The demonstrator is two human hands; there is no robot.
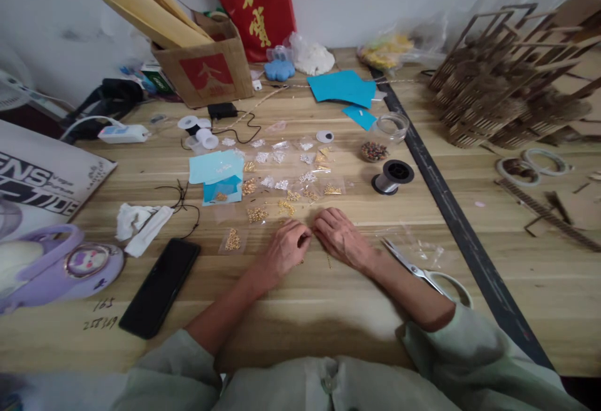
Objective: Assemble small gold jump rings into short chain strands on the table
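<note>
My left hand [287, 247] rests on the wooden table [300, 329] with thumb and fingers curled together in a pinch. What it holds, if anything, is too small to make out. Close beside it, my right hand [340, 237] is closed, its fingers bent down and their tips hidden. A short gold chain [329, 262] lies just below the right palm; I cannot tell whether the fingers grip it. Just beyond both hands are loose gold beads [286, 207] and a small bag of gold beads [256, 214]. Another bead bag [232, 239] lies left of my left hand.
Scissors [413, 267] lie beside my right forearm. A wire spool [393, 176] and a jar of dark beads [375, 150] stand further back. To the left are a phone [160, 287], blue cards [216, 167] and a purple container [79, 267]. Brown wooden frames [488, 92] crowd the right back.
</note>
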